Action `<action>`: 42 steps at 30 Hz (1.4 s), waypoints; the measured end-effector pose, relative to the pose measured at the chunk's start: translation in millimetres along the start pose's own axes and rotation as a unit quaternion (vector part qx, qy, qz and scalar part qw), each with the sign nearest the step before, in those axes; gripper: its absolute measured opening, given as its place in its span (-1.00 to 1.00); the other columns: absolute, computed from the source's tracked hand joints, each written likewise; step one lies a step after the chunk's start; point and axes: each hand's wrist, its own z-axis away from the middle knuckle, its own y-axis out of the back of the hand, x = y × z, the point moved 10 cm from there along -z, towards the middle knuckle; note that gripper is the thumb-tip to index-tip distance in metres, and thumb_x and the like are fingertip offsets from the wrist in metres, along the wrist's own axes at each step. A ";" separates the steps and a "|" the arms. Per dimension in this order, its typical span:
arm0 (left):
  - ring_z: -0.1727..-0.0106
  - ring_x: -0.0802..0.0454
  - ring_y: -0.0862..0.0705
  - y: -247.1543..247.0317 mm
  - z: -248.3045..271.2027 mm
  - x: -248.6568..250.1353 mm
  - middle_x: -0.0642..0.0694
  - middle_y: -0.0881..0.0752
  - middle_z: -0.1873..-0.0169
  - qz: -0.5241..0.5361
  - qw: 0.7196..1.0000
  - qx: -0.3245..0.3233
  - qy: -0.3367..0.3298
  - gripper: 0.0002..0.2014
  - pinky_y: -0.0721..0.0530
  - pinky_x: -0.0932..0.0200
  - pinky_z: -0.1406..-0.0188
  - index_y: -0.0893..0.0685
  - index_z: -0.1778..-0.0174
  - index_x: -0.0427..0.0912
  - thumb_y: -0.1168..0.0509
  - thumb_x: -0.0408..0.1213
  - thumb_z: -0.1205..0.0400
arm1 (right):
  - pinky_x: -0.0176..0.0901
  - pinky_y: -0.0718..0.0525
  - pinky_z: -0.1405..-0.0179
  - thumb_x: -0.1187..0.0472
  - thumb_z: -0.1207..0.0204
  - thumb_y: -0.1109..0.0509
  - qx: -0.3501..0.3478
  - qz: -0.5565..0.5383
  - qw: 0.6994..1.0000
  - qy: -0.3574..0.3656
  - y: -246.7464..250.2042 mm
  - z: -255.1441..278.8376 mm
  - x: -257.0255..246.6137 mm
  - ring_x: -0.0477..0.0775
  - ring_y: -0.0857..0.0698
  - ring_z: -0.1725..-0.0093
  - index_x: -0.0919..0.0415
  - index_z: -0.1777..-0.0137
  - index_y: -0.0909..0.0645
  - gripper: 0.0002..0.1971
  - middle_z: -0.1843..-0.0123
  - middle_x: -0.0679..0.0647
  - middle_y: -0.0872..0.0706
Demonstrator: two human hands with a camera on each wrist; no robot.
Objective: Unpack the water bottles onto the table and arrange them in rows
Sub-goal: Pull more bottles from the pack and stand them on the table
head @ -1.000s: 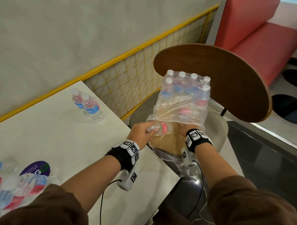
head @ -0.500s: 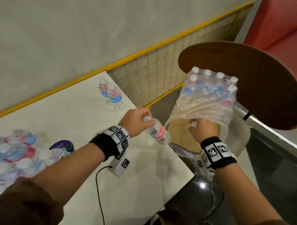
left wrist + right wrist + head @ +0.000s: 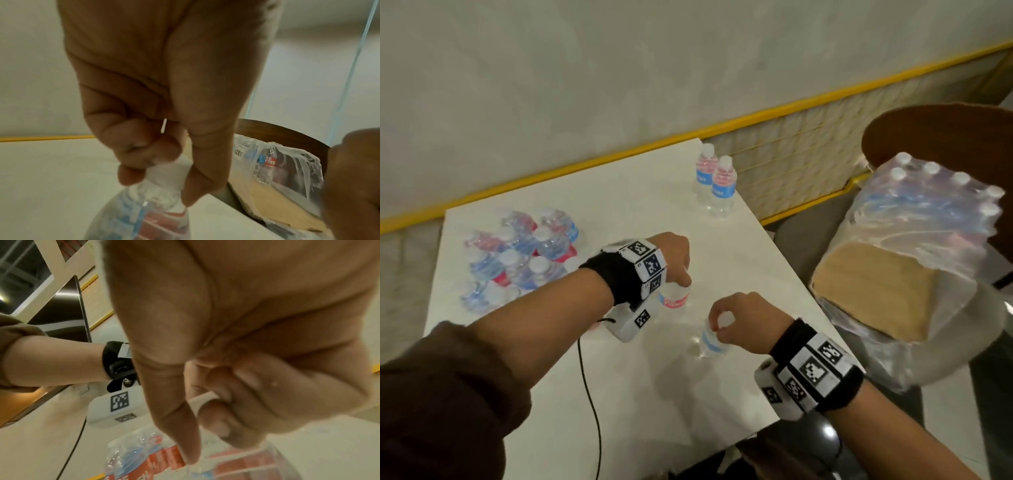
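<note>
Over the middle of the white table [image 3: 640, 394], my left hand [image 3: 674, 260] grips a small water bottle [image 3: 674, 299] by its cap and neck; the left wrist view shows the fingers [image 3: 144, 155] curled round the neck of that bottle [image 3: 139, 216]. My right hand [image 3: 736, 318] pinches the white cap of a second bottle [image 3: 710, 341], which hangs upright just above or on the table; in the right wrist view the cap [image 3: 202, 400] sits between thumb and fingers. Two bottles [image 3: 717, 185] stand upright at the table's far right corner.
A torn shrink-wrapped pack of bottles [image 3: 924, 219] on a cardboard tray rests on a chair [image 3: 941, 126] right of the table. Another wrapped cluster of bottles [image 3: 524, 253] lies at the table's left. A black cable [image 3: 589, 394] trails over the near edge.
Both hands have moved left from the pack on the chair to above the table, each carrying a bottle. The right hand has drawn its bottle out of the wrap.
</note>
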 end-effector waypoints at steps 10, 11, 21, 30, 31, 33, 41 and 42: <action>-0.21 -0.09 -0.63 -53.5 82.9 -70.7 -0.04 -0.64 -0.18 0.047 0.996 0.079 -0.013 -0.67 -0.63 0.02 -0.14 -0.68 -0.17 -0.02 -0.32 -0.06 -0.51 | -0.18 -0.53 0.07 0.06 -0.45 -0.47 0.077 -0.034 0.993 -0.080 -32.7 -34.0 -5.9 0.26 -0.67 -0.17 0.02 -0.51 -0.24 -0.32 -0.18 0.18 -0.67; -0.20 -0.08 -0.62 -57.5 91.1 -74.9 -0.04 -0.61 -0.20 0.067 0.991 0.111 -0.019 -0.67 -0.62 0.01 -0.11 -0.66 -0.19 -0.02 -0.30 -0.06 -0.53 | -0.17 -0.53 0.01 0.05 -0.44 -0.49 0.067 -0.056 0.991 -0.099 -40.9 -35.2 3.4 0.24 -0.65 -0.22 0.01 -0.55 -0.19 -0.26 -0.25 0.18 -0.66; -0.26 -0.08 -0.48 -111.7 122.8 -108.1 -0.03 -0.41 -0.33 0.150 0.964 0.218 -0.040 -0.46 -0.67 -0.09 -0.04 -0.30 -0.45 -0.01 -0.33 -0.09 -0.59 | 0.09 -0.68 -0.19 -0.04 -0.39 -0.53 0.084 -0.209 0.970 -0.096 -105.6 -65.9 -7.1 0.07 -0.62 -0.20 -0.12 -0.56 -0.19 -0.21 -0.29 0.01 -0.62; -0.39 -0.07 -0.44 -118.4 146.7 -138.7 -0.04 -0.41 -0.41 0.217 0.937 0.273 0.013 -0.37 -0.64 -0.05 -0.19 -0.25 -0.51 -0.06 -0.36 -0.11 -0.56 | -0.21 -0.45 -0.08 0.05 -0.46 -0.49 0.073 -0.201 0.974 -0.073 -126.1 -105.4 -58.9 0.17 -0.58 -0.34 0.03 -0.59 -0.17 -0.23 -0.41 0.11 -0.57; -0.39 -0.06 -0.44 -120.1 152.7 -144.3 -0.04 -0.43 -0.41 0.237 0.927 0.289 0.017 -0.35 -0.62 -0.01 -0.21 -0.26 -0.52 -0.05 -0.38 -0.12 -0.54 | -0.23 -0.42 -0.08 0.05 -0.47 -0.48 0.074 -0.201 0.974 -0.072 -127.4 -105.6 -61.1 0.16 -0.57 -0.35 0.03 -0.59 -0.16 -0.24 -0.41 0.10 -0.57; -0.37 -0.08 -0.45 -124.8 162.7 -156.6 -0.07 -0.48 -0.36 0.276 0.905 0.323 0.028 -0.33 -0.56 0.03 -0.23 -0.31 -0.50 -0.09 -0.43 -0.16 -0.51 | -0.24 -0.42 -0.07 0.04 -0.48 -0.47 0.075 -0.205 0.973 -0.073 -129.3 -106.0 -63.4 0.16 -0.57 -0.35 0.03 -0.60 -0.15 -0.24 -0.40 0.11 -0.57; -0.36 -0.17 -0.49 -151.6 178.8 -226.1 -0.18 -0.42 -0.34 0.394 0.792 0.450 0.122 -0.23 -0.58 -0.16 -0.34 -0.31 -0.41 -0.10 -0.56 -0.13 -0.36 | -0.20 -0.46 -0.06 0.02 -0.49 -0.47 0.072 -0.215 0.971 -0.078 -140.1 -114.4 -78.1 0.22 -0.59 -0.32 0.06 -0.61 -0.09 -0.20 -0.39 0.20 -0.57; -0.40 -0.23 -0.44 -152.0 187.7 -228.7 -0.24 -0.35 -0.38 0.365 0.787 0.477 0.140 -0.13 -0.54 -0.16 -0.38 -0.26 -0.44 -0.14 -0.61 -0.14 -0.31 | -0.18 -0.49 -0.08 0.02 -0.49 -0.47 0.068 -0.219 0.970 -0.083 -143.2 -115.2 -78.3 0.22 -0.59 -0.32 0.06 -0.62 -0.07 -0.19 -0.41 0.20 -0.55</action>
